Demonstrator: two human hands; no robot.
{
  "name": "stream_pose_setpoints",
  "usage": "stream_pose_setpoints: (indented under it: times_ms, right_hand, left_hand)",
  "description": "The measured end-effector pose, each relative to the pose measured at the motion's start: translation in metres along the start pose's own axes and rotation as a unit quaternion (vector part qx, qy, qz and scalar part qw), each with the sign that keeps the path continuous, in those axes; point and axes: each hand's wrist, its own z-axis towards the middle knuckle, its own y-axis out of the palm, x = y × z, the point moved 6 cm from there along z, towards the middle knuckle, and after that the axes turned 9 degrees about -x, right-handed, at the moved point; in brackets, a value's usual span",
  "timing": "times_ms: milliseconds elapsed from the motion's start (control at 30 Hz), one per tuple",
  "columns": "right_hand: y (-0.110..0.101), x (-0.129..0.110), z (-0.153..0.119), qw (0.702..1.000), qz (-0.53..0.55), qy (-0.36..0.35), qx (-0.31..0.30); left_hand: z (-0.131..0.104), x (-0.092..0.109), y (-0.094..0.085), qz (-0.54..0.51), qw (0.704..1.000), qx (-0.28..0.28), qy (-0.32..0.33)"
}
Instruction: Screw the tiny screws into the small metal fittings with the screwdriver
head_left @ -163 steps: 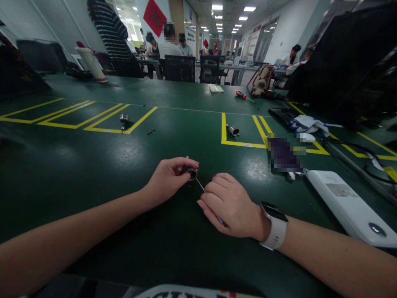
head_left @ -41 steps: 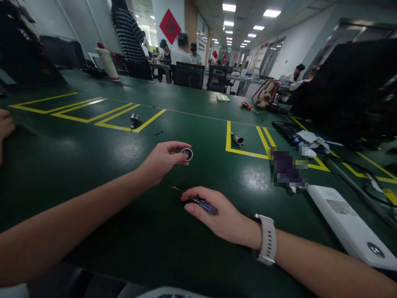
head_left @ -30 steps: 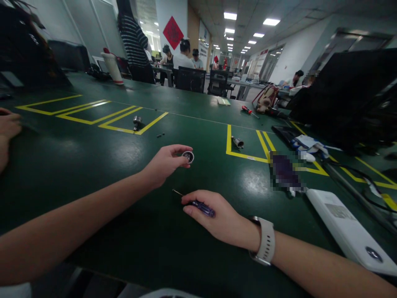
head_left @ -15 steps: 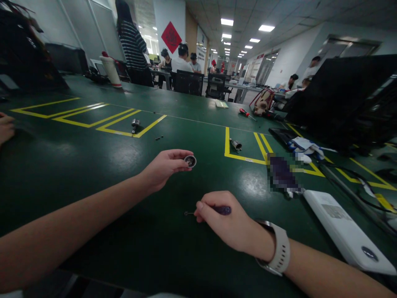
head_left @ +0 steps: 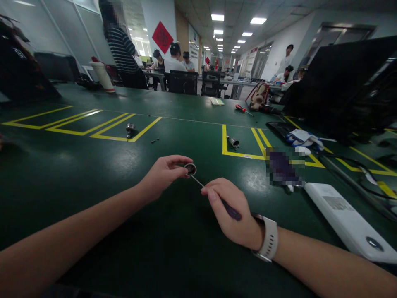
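Observation:
Between the thumb and fingers of my left hand (head_left: 161, 176) is a small round metal part (head_left: 194, 167), its hollow open side facing me. My right hand (head_left: 229, 207) is closed around a screwdriver (head_left: 233, 212) with a dark purple handle. Its thin shaft slants up and left, and the tip reaches the mouth of the metal part. Whatever lies at the tip inside is too small to make out. Beyond my hands, a second metal piece (head_left: 130, 129) stands in a yellow-taped frame on the left. Another hollow metal piece (head_left: 233, 142) lies in a taped frame on the right.
Several tiny dark screws (head_left: 153, 141) lie on the green table (head_left: 182, 136). Farther back is a red-handled screwdriver (head_left: 241, 109). To the right are a white power bank (head_left: 341, 219), a glove (head_left: 305, 138), cables and a dark monitor (head_left: 338, 82). People sit and stand behind.
My right hand has raised and turned the screwdriver, bringing its tip from low over the table up to the round metal part. My left hand still holds that part, slightly lower in view.

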Motion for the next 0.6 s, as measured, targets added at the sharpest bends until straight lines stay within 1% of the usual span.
stream_pose_setpoints:
  times_ms: [133, 300, 433, 600]
  right_hand:
    - [0.002, 0.001, -0.001, 0.999, -0.036, 0.002, -0.001]
    - [0.003, 0.001, -0.001, 0.997, -0.071, 0.004, -0.01]
    - [0.005, 0.0, -0.001, 0.996, -0.085, 0.003, -0.024]
    - [0.005, -0.002, 0.0, 0.995, -0.098, -0.001, -0.031]
  left_hand:
    - [-0.005, 0.002, 0.008, 0.019, 1.0, -0.018, 0.001]
    - [-0.009, 0.006, 0.014, 0.025, 0.999, -0.022, 0.013]
    - [-0.011, 0.008, 0.016, 0.04, 0.999, -0.028, 0.023]
    - [-0.01, 0.004, 0.015, 0.054, 0.997, -0.033, 0.035]
